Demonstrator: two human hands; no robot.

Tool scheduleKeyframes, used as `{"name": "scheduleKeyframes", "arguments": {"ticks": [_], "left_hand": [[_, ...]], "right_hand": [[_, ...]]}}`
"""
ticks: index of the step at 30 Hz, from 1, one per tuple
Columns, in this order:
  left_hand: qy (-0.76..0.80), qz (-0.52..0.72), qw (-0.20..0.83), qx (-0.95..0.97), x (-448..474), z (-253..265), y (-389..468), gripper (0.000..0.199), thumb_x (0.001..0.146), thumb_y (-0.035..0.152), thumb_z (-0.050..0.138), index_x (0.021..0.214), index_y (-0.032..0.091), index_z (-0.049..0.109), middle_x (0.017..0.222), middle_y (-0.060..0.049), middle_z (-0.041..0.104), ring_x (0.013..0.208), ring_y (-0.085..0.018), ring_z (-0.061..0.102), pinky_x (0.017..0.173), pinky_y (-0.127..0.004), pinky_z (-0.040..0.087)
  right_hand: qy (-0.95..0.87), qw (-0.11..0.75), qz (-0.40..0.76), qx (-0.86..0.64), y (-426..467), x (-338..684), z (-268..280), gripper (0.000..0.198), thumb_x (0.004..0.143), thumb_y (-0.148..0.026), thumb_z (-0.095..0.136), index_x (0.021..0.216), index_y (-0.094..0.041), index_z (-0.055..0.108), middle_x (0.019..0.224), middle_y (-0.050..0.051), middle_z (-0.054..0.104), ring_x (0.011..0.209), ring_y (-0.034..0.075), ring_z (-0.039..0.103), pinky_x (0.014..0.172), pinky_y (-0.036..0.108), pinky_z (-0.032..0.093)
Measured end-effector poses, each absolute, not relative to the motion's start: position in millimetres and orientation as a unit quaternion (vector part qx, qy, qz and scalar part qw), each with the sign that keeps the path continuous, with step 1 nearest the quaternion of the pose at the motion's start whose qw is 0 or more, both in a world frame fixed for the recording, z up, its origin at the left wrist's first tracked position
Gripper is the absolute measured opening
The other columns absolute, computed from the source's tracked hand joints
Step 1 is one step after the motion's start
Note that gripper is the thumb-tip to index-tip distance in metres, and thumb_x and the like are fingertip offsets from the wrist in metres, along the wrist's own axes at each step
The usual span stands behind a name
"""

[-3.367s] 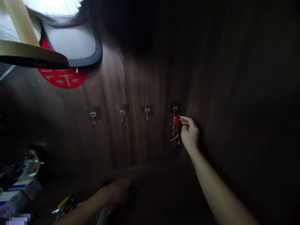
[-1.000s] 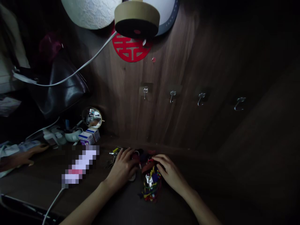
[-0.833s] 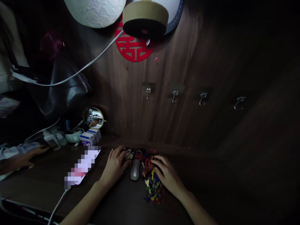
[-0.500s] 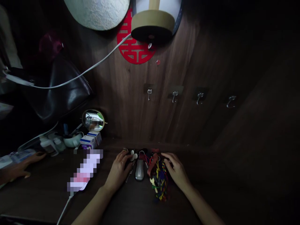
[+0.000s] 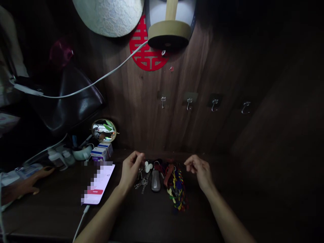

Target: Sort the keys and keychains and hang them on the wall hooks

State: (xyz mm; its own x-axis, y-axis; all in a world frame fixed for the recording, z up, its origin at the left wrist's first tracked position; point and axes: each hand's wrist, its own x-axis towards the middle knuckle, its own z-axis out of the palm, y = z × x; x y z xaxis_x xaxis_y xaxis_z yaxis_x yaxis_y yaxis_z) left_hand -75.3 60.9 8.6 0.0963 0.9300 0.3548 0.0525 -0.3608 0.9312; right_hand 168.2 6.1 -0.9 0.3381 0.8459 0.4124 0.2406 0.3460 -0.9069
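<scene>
On the dark tabletop lie several sets of keys in a row. A bunch of metal keys (image 5: 143,182) with a white charm (image 5: 148,166) is at the left. Beside it is a grey car key fob (image 5: 156,182). To their right lie a reddish-brown strap (image 5: 168,176) and multicoloured braided cords (image 5: 179,189) with a pale key (image 5: 170,192) among them. My left hand (image 5: 131,170) is raised just left of the metal keys, fingers loosely curled, holding nothing I can see. Right of the cords hovers my right hand (image 5: 201,171), fingers half bent and apart, without anything visible in it.
Several metal hooks (image 5: 189,104) are fixed in a row on the wood wall. At the left are a lit phone (image 5: 101,185) on a cable, small boxes (image 5: 100,154), a round mirror (image 5: 104,131), bottles (image 5: 57,158) and another hand (image 5: 32,180). A lamp (image 5: 169,33) hangs above.
Both my hands have lifted off the keys and drawn apart, the left outward to the left, the right to the right. Their fingers are more curled. The keys stay in their row.
</scene>
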Motion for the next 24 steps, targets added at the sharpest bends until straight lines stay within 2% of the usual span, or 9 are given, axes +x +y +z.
{"name": "scheduleKeyframes", "arguments": {"ticks": [5, 10, 20, 24], "left_hand": [[0.420, 0.530, 0.411, 0.611, -86.5, 16.0, 67.7, 0.062, 0.085, 0.061, 0.021, 0.048, 0.017, 0.047, 0.040, 0.003, 0.039, 0.041, -0.010, 0.037, 0.042, -0.021, 0.027], [0.439, 0.525, 0.433, 0.587, -99.2, -0.5, 76.4, 0.072, 0.082, 0.064, 0.002, 0.042, 0.019, 0.041, 0.039, 0.002, 0.035, 0.039, -0.010, 0.034, 0.040, -0.022, 0.023], [0.485, 0.514, 0.422, 0.568, -104.3, -13.9, 78.7, 0.072, 0.080, 0.065, -0.002, 0.041, 0.020, 0.039, 0.036, 0.002, 0.033, 0.037, -0.010, 0.033, 0.039, -0.022, 0.023], [0.497, 0.509, 0.393, 0.583, -99.4, -14.0, 85.1, 0.069, 0.084, 0.060, 0.006, 0.046, 0.019, 0.045, 0.039, 0.002, 0.041, 0.039, -0.011, 0.040, 0.041, -0.022, 0.029]], "right_hand": [[-0.483, 0.655, 0.347, -0.466, 7.8, 166.2, 21.1, 0.068, 0.078, -0.072, 0.026, 0.043, -0.019, 0.050, 0.033, -0.002, 0.031, 0.035, 0.008, 0.029, 0.040, 0.024, 0.023], [-0.455, 0.640, 0.423, -0.452, 11.7, 170.8, 16.2, 0.076, 0.075, -0.077, 0.011, 0.039, -0.020, 0.045, 0.033, -0.004, 0.024, 0.033, 0.007, 0.023, 0.037, 0.024, 0.018], [-0.436, 0.624, 0.449, -0.468, 22.2, 173.1, -7.2, 0.074, 0.074, -0.078, 0.014, 0.040, -0.019, 0.043, 0.035, -0.004, 0.028, 0.033, 0.006, 0.023, 0.036, 0.024, 0.015], [-0.447, 0.620, 0.420, -0.489, 29.0, 175.4, -8.2, 0.073, 0.073, -0.078, 0.017, 0.043, -0.019, 0.047, 0.036, -0.002, 0.035, 0.033, 0.007, 0.028, 0.035, 0.023, 0.017]]}}
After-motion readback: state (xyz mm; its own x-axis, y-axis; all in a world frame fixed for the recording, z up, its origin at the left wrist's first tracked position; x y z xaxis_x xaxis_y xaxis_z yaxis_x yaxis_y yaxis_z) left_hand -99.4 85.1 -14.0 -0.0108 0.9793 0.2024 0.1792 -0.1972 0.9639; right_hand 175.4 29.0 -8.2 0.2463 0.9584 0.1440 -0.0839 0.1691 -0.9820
